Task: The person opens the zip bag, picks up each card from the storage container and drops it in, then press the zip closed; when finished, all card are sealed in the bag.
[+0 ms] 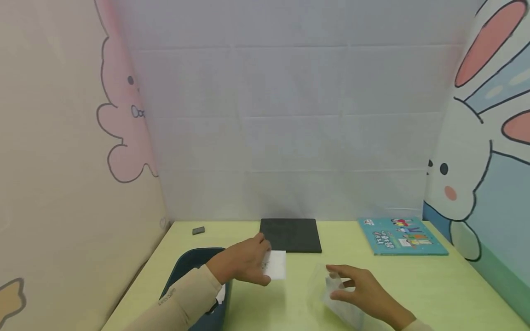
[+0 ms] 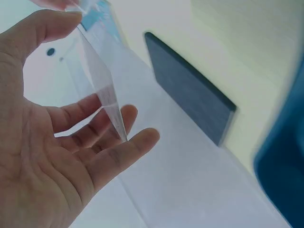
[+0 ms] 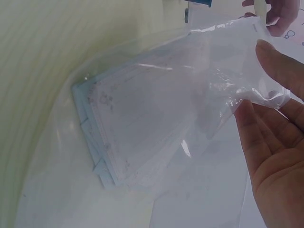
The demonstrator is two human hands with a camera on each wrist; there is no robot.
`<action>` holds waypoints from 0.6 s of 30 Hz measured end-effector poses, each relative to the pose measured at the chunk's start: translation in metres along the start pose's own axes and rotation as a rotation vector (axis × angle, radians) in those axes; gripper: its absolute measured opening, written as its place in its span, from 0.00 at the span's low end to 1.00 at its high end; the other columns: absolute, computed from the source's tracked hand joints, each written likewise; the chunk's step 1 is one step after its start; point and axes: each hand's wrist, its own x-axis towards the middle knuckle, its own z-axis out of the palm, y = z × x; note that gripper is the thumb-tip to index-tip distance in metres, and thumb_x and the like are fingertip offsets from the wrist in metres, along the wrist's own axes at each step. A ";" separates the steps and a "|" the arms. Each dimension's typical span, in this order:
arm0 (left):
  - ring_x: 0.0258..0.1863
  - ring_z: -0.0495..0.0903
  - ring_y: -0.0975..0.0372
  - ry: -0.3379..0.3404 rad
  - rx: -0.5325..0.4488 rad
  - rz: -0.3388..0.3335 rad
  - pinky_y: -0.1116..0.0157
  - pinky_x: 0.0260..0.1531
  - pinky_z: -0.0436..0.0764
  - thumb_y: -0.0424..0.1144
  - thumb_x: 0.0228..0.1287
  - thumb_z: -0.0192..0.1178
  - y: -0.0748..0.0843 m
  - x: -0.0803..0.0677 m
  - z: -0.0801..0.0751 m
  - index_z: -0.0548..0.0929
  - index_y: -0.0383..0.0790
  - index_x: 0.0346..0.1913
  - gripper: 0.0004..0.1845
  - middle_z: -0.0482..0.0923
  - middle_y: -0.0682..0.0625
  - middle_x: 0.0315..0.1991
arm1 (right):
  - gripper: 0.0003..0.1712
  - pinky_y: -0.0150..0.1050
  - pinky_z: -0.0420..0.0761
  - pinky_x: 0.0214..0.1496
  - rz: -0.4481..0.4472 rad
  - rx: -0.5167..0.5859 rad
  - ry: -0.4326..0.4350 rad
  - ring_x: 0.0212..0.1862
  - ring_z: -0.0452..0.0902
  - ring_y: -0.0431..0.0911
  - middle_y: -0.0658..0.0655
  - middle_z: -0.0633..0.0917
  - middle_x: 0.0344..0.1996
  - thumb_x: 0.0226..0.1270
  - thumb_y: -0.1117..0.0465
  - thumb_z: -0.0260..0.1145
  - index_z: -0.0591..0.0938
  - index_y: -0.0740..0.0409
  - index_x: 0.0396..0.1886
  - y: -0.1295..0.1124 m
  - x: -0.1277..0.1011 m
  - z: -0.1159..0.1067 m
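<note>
My left hand (image 1: 264, 260) holds a thin white card (image 1: 279, 265) between thumb and fingers, just in front of a black pad (image 1: 291, 235). In the left wrist view the card (image 2: 102, 83) shows edge-on above my fingers (image 2: 118, 152). My right hand (image 1: 337, 282) pinches the mouth of a clear plastic bag (image 1: 316, 285) lying on the yellow-green table (image 1: 434, 285). The right wrist view shows the bag (image 3: 156, 85) with a stack of pale cards (image 3: 123, 142) inside it, and my fingers (image 3: 280, 66) gripping its crumpled opening.
A dark blue container (image 1: 191, 263) sits under my left forearm at the table's front left. A teal picture book (image 1: 401, 235) lies at the back right, a small grey block (image 1: 198, 230) at the back left. Fabric walls close in the table on three sides.
</note>
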 end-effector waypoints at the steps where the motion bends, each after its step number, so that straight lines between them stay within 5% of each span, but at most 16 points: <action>1: 0.30 0.68 0.66 -0.005 0.007 0.002 0.68 0.31 0.74 0.52 0.51 0.70 0.004 0.003 -0.001 0.76 0.38 0.57 0.33 0.68 0.51 0.44 | 0.36 0.37 0.83 0.44 0.001 0.002 -0.002 0.50 0.83 0.49 0.65 0.81 0.59 0.61 0.54 0.75 0.77 0.66 0.65 0.000 0.000 0.000; 18: 0.30 0.69 0.69 -0.007 0.105 0.059 0.72 0.30 0.73 0.58 0.52 0.73 0.050 0.040 0.005 0.78 0.45 0.59 0.34 0.71 0.55 0.47 | 0.35 0.37 0.83 0.45 -0.034 -0.009 0.015 0.52 0.81 0.44 0.65 0.82 0.58 0.60 0.54 0.76 0.78 0.65 0.64 -0.001 0.001 0.000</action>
